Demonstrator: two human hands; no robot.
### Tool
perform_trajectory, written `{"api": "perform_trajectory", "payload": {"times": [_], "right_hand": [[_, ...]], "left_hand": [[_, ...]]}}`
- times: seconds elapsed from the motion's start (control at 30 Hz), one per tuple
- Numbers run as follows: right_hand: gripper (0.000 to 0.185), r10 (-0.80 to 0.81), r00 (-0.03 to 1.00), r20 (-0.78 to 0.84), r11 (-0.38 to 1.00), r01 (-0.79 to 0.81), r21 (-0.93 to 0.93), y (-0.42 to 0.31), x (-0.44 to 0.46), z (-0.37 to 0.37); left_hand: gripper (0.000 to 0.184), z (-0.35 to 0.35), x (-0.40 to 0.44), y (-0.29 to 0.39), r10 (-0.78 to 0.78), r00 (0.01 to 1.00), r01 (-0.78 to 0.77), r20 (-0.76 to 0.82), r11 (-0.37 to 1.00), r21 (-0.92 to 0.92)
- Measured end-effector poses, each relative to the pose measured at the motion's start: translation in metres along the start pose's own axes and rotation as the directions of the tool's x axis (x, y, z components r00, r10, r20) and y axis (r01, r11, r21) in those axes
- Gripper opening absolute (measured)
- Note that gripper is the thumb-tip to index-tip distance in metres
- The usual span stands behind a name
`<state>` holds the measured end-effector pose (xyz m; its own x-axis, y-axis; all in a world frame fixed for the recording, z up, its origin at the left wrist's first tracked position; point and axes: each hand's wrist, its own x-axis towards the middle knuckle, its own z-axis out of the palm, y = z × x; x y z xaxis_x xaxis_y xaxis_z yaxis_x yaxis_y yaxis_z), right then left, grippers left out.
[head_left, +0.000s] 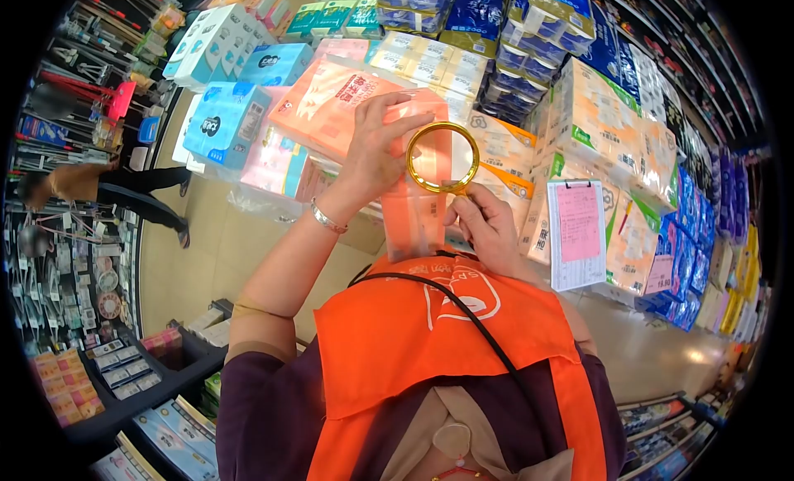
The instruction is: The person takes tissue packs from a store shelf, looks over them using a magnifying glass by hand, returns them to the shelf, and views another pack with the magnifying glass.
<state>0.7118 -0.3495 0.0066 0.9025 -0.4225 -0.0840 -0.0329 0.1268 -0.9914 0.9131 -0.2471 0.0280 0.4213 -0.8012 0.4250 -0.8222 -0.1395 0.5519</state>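
My left hand (379, 143) lies over a peach-coloured tissue pack (418, 224), its fingers bent across the upper part and gripping it. The pack's lower end reaches down to the front of my orange apron (447, 332). In my right hand (485, 220) is a magnifying glass with a gold rim (442, 157), its short handle pinched between thumb and fingers. The lens stands just above the pack's surface, beside my left fingertips. Behind my left hand, a larger peach pack with red print (335, 100) lies on the stacked goods.
A clipboard with pink and white sheets (576, 224) leans on the tissue packs to the right. Blue tissue packs (222, 124) are stacked at the left. A person in dark trousers (136, 196) stands in the left aisle. Shelving (190, 373) lies at the lower left.
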Motion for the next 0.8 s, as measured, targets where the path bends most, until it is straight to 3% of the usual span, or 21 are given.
{"api": "perform_trajectory", "payload": {"times": [0.13,0.8], "right_hand": [[0.025,-0.015,1.0,-0.003,1.0,0.014,-0.019,0.0012,0.0008,0.0017],[0.031,-0.053,0.996,0.066,0.997,0.057,-0.059,0.0033,0.0048,0.003]], "left_hand": [[0.047,0.0009,-0.0011,-0.007,0.021,1.0,-0.021,0.021,1.0,-0.017],[0.043,0.0018,-0.0008,-0.0074,0.015,1.0,-0.014,0.018,0.999,-0.031]]}}
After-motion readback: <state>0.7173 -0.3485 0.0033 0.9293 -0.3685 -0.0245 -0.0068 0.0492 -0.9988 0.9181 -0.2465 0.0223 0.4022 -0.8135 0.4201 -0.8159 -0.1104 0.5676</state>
